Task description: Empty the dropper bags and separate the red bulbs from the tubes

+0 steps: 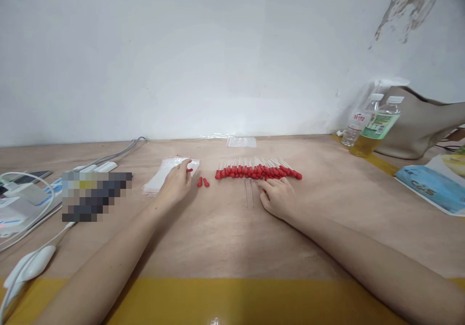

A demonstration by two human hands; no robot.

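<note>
Yellow desk edge (232, 301) is lying nearest; left hand (176, 185) at eleven o'clock is pinching one red cap (189, 170), best lightly, right hand (278, 197) is resting open beside thin tubes (249, 193).

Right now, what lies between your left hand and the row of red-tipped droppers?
Two loose red caps lie on the table between the left hand and the dropper row, touching neither, as the head view shows.

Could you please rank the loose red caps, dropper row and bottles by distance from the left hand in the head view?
1. loose red caps, just right of the left hand
2. dropper row, farther right, mid-scene
3. bottles, far right, at the back
</note>
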